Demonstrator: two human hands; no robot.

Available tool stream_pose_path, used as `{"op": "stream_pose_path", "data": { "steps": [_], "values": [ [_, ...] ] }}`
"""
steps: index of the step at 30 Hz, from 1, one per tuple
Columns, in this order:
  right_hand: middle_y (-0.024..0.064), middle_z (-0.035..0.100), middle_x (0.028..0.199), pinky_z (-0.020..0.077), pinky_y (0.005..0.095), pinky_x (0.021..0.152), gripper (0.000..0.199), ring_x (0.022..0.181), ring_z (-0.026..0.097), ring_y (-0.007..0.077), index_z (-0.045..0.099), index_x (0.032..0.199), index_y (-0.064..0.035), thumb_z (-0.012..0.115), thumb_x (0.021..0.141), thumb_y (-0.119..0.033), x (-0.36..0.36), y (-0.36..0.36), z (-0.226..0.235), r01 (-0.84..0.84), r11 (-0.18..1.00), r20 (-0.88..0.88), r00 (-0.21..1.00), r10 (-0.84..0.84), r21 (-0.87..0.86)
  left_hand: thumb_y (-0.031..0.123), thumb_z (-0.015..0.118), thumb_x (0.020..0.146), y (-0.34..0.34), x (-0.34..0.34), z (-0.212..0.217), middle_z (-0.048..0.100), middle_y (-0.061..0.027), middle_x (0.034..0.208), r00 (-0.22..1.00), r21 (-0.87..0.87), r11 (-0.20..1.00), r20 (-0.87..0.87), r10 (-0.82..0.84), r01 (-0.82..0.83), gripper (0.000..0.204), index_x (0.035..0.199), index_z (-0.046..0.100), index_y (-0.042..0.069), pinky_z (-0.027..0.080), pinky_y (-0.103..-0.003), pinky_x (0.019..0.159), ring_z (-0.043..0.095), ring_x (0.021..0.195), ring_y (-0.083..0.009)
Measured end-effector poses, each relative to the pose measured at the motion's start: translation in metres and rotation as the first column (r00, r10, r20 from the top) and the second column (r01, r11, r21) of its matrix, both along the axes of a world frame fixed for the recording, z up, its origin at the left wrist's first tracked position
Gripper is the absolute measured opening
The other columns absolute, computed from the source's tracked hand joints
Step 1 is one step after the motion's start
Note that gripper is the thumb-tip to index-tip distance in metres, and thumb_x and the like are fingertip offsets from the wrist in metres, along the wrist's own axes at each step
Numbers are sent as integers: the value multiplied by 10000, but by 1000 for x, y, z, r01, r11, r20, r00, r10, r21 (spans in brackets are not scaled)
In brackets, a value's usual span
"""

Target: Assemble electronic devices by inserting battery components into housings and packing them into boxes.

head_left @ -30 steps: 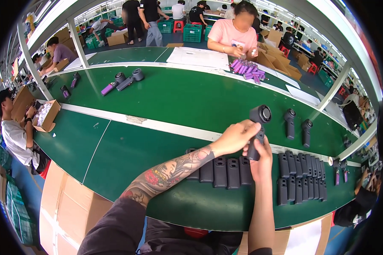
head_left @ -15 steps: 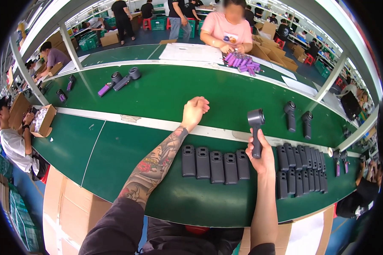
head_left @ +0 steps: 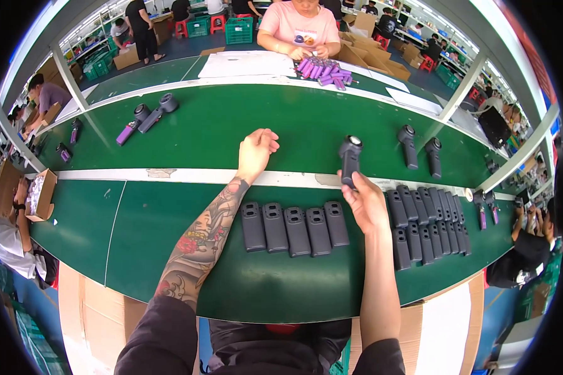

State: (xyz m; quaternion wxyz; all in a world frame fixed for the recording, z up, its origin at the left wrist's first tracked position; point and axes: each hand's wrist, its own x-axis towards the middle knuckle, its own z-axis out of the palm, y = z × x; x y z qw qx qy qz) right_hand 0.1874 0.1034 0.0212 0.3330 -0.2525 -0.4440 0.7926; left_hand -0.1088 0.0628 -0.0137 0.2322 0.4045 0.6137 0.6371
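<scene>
Just beyond the long white strip (head_left: 213,177) that divides the green desk (head_left: 150,244) is the dark grey, round-headed handheld device (head_left: 350,153), its long axis pointing away from the person, head farthest, handle foot over the strip. Nearer to it is the right hand (head_left: 366,204), mostly on the strip's near side, thumb and fingers pinching the handle's lower end; whether the device touches the desk cannot be told. Across the strip, to the device's left, the left hand (head_left: 258,153) has curled fingers; its palm is hidden, so how closed it is cannot be told. On the strip's near side lie five dark grey oblong casings (head_left: 297,232).
</scene>
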Motion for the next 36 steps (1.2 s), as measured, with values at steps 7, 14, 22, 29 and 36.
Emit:
{"op": "stream_pose_path", "data": {
  "steps": [7,14,22,29,36],
  "values": [
    [172,576,1330,529,301,823,603,1032,611,224,467,1449,-21,688,892,-88,5,-5,-5,-40,579,384,785,-486,815,141,463,1000,6,-3,-7,684,-87,826,990,69,988,-23,137,-135,255,985,665,-15,526,-298,711,632,732,-179],
    [142,602,1312,522,303,871,511,1017,639,223,572,1365,-33,710,874,-75,8,-15,12,-363,726,678,711,-189,584,66,550,896,9,-32,-23,639,-138,1009,888,155,905,-186,420,-395,219,1092,632,13,519,-373,801,628,899,-271],
    [114,621,1254,538,371,859,370,1071,621,270,650,1221,-71,704,855,-75,-13,-5,-32,-97,490,409,702,-583,866,41,634,766,6,-142,-49,514,-217,1212,402,346,691,-616,678,-635,508,1260,516,34,490,-458,919,554,1084,-406],
    [86,635,1197,515,398,916,338,1078,603,298,651,1188,-92,698,853,-98,-36,-18,-36,-196,154,244,618,-747,968,212,636,838,-45,-285,-65,528,-223,1268,-41,319,369,-802,596,-873,561,1348,485,35,464,-497,969,580,1089,-402],
    [85,632,1187,499,410,939,383,1096,593,307,636,1219,-109,689,839,-102,-34,-15,-34,-282,125,271,572,-774,951,363,580,918,-41,-288,-54,600,-192,1231,86,51,454,-957,277,-889,487,1294,549,56,454,-505,968,598,1111,-383]
  ]
}}
